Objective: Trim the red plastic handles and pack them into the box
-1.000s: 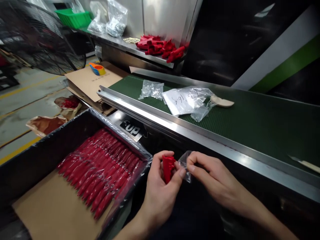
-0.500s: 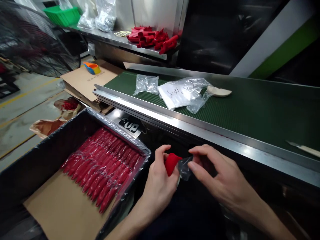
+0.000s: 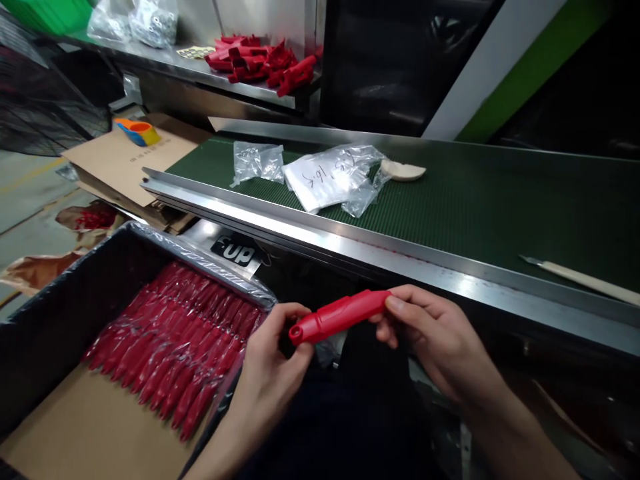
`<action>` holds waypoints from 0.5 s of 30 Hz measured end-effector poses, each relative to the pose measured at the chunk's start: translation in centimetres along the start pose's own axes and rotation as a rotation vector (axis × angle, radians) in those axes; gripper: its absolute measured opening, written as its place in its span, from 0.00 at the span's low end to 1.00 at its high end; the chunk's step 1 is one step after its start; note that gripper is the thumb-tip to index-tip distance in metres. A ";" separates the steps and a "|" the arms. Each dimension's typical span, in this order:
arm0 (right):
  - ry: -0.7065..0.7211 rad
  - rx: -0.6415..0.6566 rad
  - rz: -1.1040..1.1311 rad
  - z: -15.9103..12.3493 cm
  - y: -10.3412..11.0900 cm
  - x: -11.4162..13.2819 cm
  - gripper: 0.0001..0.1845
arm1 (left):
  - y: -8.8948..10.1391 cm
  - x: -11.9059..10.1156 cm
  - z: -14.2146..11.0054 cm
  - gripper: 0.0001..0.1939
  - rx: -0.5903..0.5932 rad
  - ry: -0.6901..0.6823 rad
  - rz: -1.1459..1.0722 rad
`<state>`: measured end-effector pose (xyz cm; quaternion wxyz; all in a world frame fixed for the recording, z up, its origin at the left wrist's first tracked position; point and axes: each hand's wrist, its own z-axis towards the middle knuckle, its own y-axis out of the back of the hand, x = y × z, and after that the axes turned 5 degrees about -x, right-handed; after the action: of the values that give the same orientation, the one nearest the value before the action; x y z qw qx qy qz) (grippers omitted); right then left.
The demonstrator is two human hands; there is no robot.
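Observation:
A red plastic handle (image 3: 343,315) lies lengthwise between my two hands, in front of the conveyor's edge. My left hand (image 3: 275,350) grips its end with the round hole, fingers behind and thumb below. At the other end, my right hand (image 3: 430,327) pinches the handle between thumb and fingers. Below the handle, a bit of clear plastic shows, partly hidden by it. To the left stands a box lined with black plastic (image 3: 65,283); inside it a row of red handles in clear wrap (image 3: 165,340) rests on a cardboard sheet (image 3: 85,427).
Clear plastic bags (image 3: 257,162), a bag with a handwritten paper (image 3: 320,180), a pale curved piece (image 3: 403,171) and a thin knife (image 3: 580,277) lie on the green conveyor belt (image 3: 475,207). Red parts (image 3: 265,61) are heaped on the shelf behind. Tape (image 3: 140,132) sits on stacked cardboard.
The red handle has turned from end-on to lengthwise, and my right hand has gone from the clear plastic to the handle's far end. The view has shifted right.

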<state>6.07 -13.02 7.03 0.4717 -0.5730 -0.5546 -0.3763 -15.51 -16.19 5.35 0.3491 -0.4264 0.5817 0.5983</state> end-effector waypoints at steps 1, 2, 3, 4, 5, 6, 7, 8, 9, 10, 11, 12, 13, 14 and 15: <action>-0.007 0.000 0.019 0.0 0.0 -0.1 0.13 | 0.1 -0.2 0.0 0.11 -0.010 0.019 -0.021; -0.013 -0.002 0.028 -0.1 0.1 -0.3 0.14 | 0.1 -0.3 0.0 0.11 -0.018 0.033 -0.033; -0.019 -0.003 0.031 -0.1 0.1 -0.5 0.16 | 0.0 -0.4 -0.1 0.11 -0.024 0.039 -0.035; -0.025 -0.001 0.031 -0.2 0.3 -0.7 0.16 | 0.0 -0.3 -0.1 0.12 -0.030 0.036 -0.030; -0.027 0.004 0.024 -0.3 0.4 -0.9 0.17 | -0.1 -0.1 -0.1 0.12 -0.037 0.018 -0.016; -0.021 0.013 0.008 -0.4 0.6 -1.1 0.18 | -0.1 0.1 -0.1 0.13 -0.049 -0.017 0.005; -0.008 0.023 -0.027 -0.5 0.8 -1.2 0.17 | -0.2 0.3 -0.1 0.14 -0.068 -0.080 0.034; 0.010 0.030 -0.078 -0.6 1.0 -1.4 0.16 | -0.2 0.5 -0.1 0.15 -0.094 -0.159 0.065; 0.032 0.032 -0.144 -0.7 1.1 -1.4 0.14 | -0.1 0.7 0.0 0.15 -0.123 -0.246 0.091; 0.055 0.034 -0.216 -0.9 1.3 -1.5 0.13 | -0.1 0.9 0.0 0.16 -0.149 -0.333 0.111; 0.084 0.037 -0.281 -1.0 1.5 -1.5 0.12 | 0.0 1.1 0.1 0.16 -0.173 -0.409 0.121; 0.114 0.038 -0.331 -1.2 1.6 -1.5 0.10 | 0.1 1.2 0.2 0.16 -0.190 -0.469 0.122; 0.145 0.038 -0.360 -1.3 1.7 -1.5 0.09 | 0.2 1.3 0.2 0.17 -0.202 -0.514 0.118; 0.179 0.034 -0.370 -1.5 1.8 -1.5 0.08 | 0.3 1.3 0.2 0.18 -0.207 -0.549 0.112; 0.211 0.023 -0.368 -1.6 1.9 -1.6 0.08 | 0.4 1.4 0.2 0.19 -0.210 -0.583 0.109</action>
<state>7.96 -14.88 5.72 0.4568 -0.4143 -0.6016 -0.5076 -16.46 -16.16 4.26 0.4226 -0.2389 0.4139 0.7700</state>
